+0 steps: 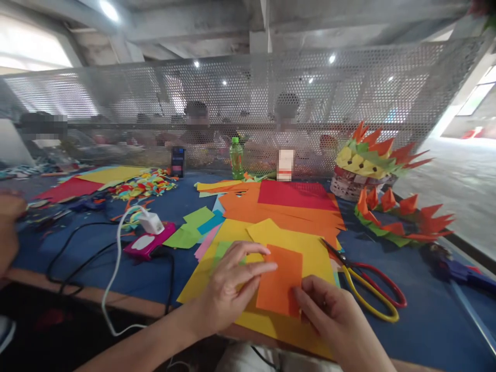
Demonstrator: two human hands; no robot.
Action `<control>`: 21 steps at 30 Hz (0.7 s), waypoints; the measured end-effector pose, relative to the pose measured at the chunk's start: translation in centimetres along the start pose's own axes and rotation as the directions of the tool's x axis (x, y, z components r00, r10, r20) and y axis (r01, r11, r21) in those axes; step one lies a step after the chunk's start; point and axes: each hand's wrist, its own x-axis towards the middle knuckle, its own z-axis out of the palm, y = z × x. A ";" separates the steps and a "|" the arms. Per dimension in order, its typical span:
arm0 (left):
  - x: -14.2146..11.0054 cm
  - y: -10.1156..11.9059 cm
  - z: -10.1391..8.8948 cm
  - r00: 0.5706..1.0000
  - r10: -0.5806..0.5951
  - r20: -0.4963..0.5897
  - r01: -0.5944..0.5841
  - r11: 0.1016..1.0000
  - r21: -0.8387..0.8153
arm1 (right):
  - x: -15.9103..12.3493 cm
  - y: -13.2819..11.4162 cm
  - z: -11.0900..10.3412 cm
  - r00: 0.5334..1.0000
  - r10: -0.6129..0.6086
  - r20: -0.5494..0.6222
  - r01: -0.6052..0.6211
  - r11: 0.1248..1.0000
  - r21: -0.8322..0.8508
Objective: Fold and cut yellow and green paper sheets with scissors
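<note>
A small rectangular sheet of orange paper (281,279) is held slightly tilted above larger yellow paper (313,253). My right hand (329,310) pinches its lower right edge, thumb in front and fingers curled behind. At the sheet's left edge is my left hand (232,284), its fingers stretched out and apart; two fingertips overlap the paper. Scissors (344,261) with one red and one yellow handle loop lie to the right, blades pointing away over the yellow paper. Beneath and beyond are sheets of orange paper (240,206) and red paper (294,195).
A pink power strip (151,242) with a white charger (152,223) and cables lies left. Paper crowns (403,219) stand right, near a blue-handled tool (465,274). A green bottle (236,157) stands before the perforated screen (248,88). Another person's hand (10,222) shows far left.
</note>
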 end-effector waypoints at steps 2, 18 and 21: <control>0.1 -0.6 -0.8 0.998 -0.069 0.007 0.068 0.996 0.062 | 0.1 0.3 -0.3 0.999 -0.011 -0.039 0.010 1.000 -0.015; 0.3 -5.8 -4.7 0.588 -0.732 0.343 0.589 0.678 0.439 | -0.2 1.3 -0.8 0.992 -0.021 -0.128 0.015 0.999 -0.051; 0.9 -5.6 -4.9 0.541 -0.773 0.330 0.663 0.634 0.397 | -0.2 1.4 -1.1 0.989 -0.042 -0.142 0.032 0.997 -0.074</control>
